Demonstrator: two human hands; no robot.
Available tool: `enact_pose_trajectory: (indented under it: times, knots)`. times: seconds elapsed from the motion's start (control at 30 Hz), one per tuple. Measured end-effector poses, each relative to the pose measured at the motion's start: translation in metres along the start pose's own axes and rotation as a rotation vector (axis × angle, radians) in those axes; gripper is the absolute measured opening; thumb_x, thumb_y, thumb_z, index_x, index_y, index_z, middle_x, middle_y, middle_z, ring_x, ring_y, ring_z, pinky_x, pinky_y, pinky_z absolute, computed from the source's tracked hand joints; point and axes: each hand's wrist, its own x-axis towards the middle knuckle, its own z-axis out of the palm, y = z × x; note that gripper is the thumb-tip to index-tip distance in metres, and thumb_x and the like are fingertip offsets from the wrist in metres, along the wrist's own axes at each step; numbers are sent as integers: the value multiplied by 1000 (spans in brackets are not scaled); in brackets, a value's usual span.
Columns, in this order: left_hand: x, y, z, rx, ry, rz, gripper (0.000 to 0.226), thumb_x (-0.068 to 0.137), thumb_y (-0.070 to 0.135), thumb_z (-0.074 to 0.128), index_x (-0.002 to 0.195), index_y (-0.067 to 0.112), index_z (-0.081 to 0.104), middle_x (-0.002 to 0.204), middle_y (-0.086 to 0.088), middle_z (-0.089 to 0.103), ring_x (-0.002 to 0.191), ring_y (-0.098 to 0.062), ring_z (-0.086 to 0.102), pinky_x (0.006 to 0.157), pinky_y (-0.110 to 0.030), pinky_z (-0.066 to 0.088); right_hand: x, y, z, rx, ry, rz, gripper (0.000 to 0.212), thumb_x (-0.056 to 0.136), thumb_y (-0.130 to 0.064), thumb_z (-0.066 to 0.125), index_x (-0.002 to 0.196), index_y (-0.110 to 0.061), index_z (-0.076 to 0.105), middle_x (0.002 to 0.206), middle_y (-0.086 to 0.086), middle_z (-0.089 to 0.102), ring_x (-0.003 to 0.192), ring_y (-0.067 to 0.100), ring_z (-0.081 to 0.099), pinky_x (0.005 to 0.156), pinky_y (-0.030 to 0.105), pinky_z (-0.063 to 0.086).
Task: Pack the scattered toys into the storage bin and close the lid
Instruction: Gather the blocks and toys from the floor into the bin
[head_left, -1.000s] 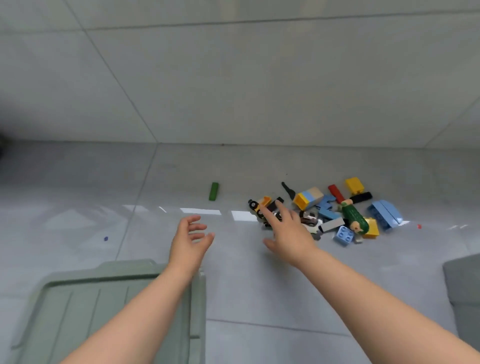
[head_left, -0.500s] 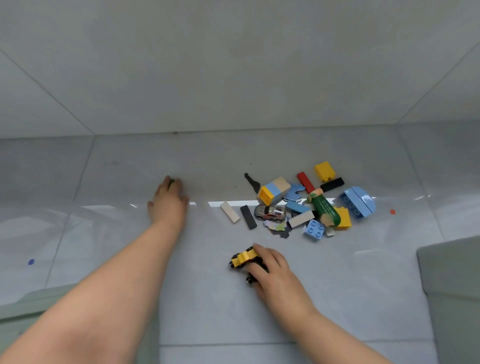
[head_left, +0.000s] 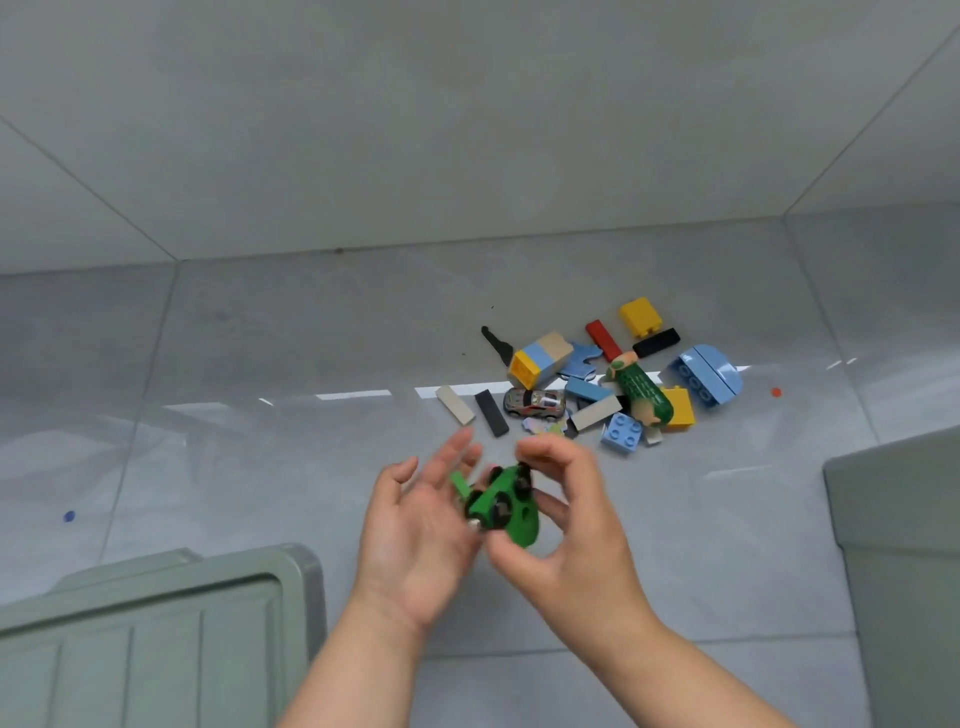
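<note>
My right hand pinches a green toy car with black wheels, held above the floor with its underside toward me. My left hand is beside it, palm up and fingers straight, and a small green stick lies across those fingers. Beyond both hands, a pile of scattered toys sits on the grey floor: a silver toy car, a blue studded brick, a yellow brick, a green figure and several flat pieces. A sage-green ribbed lid is at the lower left. The storage bin shows at the right edge.
The grey tiled floor meets a grey wall just behind the toy pile. A tiny red dot lies right of the pile and a tiny blue dot lies far left. Bare floor stretches between the lid and the bin.
My left hand came back from the far left carrying the green stick. My right hand lifted the toy car off the floor, and both hands met in front of me.
</note>
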Motion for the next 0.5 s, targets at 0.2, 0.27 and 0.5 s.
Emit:
enact_pose_trajectory:
  times: [0.2, 0.27, 0.5]
  knots:
    - [-17, -20, -15, -173, -23, -57, 35, 79, 34, 50, 91, 9, 73, 95, -17, 68, 81, -33, 68, 71, -45, 56, 8, -2, 5, -207, -191, -44, 55, 73, -48, 55, 124, -37, 37, 130, -19, 40, 125, -7, 32, 104, 8, 25]
    - [-15, -18, -26, -167, 24, 7, 27, 78, 24, 51, 83, 10, 73, 95, -14, 68, 84, -32, 66, 72, -46, 55, 21, 11, -4, -318, -100, 25, 45, 80, -39, 50, 124, -35, 40, 129, -16, 43, 124, -1, 33, 107, 17, 28]
    - [-10, -12, -60, -89, 181, 107, 41, 80, 45, 52, 99, 12, 69, 105, -12, 65, 97, -31, 61, 83, -51, 52, 48, 66, 9, -724, -367, 113, 30, 88, -22, 58, 117, -23, 56, 117, -1, 56, 112, 23, 48, 88, 32, 40]
